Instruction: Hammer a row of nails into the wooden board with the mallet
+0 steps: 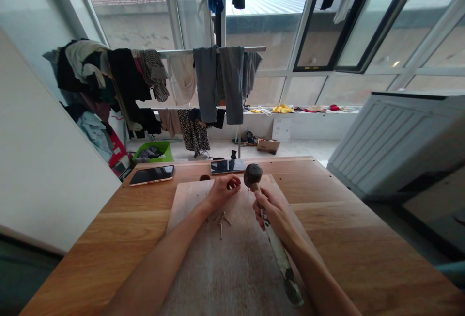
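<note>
A wide wall of tilted windows (pixel 261 15) fills the far side of the room, with rooftops outside. In front of it a laundry rack (pixel 218 83) is crowded with hanging trousers, tops and patterned cloth, and a green basket (pixel 154 152) sits on the floor beneath it. To the right stands a large white slatted panel (pixel 392 136). Close to the viewer, a wooden table (pixel 345 238) stretches across the lower half of the view. A pale, worn wooden board (pixel 225 267) lies flat on its middle. Two bare forearms reach forward over the board. The right hand (pixel 276 212) is wrapped fully around the handle of a hammer (pixel 281 258), gripping about midway. The paint-stained handle runs back along the forearm, and the dark rounded head is raised just above the far part of the board. The left hand (pixel 221 191) rests on the board just left of the hammer head, fingers curled and thumb and forefinger pinched together; whether anything is held between them is too small to tell. Two phones lie face up on the table beyond the board, one to the left (pixel 151 174) and one at the far edge (pixel 228 165). A few loose nails (pixel 221 221) lie on the board just below the left wrist.
</note>
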Demonstrator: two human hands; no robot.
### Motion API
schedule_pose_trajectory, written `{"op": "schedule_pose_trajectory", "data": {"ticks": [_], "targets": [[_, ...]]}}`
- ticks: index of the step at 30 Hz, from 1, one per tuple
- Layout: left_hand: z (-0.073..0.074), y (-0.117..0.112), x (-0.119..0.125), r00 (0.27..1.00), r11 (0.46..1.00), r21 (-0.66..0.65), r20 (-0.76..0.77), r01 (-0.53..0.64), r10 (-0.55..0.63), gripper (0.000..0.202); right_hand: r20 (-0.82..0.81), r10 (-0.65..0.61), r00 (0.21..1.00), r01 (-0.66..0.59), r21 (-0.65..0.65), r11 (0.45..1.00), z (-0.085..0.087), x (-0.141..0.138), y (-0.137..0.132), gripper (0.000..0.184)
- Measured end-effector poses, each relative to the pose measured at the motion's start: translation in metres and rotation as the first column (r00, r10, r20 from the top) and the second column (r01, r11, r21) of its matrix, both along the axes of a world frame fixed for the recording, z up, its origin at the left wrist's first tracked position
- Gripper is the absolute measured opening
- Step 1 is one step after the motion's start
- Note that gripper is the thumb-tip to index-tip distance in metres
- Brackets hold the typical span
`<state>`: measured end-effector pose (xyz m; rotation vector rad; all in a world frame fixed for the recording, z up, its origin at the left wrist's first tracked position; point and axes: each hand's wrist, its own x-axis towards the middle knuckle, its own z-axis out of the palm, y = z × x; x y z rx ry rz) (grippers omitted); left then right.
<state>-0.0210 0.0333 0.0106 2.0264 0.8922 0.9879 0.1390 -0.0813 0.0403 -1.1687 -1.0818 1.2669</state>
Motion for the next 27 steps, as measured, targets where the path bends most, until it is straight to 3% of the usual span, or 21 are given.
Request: {"op": "schedule_pose_trajectory", "data": {"ticks": [6,13,27], "targets": [[-0.0036,-0.003,-0.0018,0.999,0.999,0.027,-0.03,0.019,-0.018,0.007,0.037,0.001,0.999,-0.001,-0.015,1.0,0.0036,-0.0039,-0.0034,0.038],[-0.005,-0.002,-0.0015,0.999,0.999,-0.009,0.009,0.052,-0.052,0.027,0.052,0.042,0.998,-0.042,-0.011,0.999,0.004,-0.0083,-0.0052,0.042],[-0.0086,-0.0001,-0.0008,0.996,0.995,0.058,0.016,0.081,-0.082,0.032,0.081,0.093,0.992,-0.09,-0.049,0.995,0.0038,-0.01,-0.0064,0.043]]}}
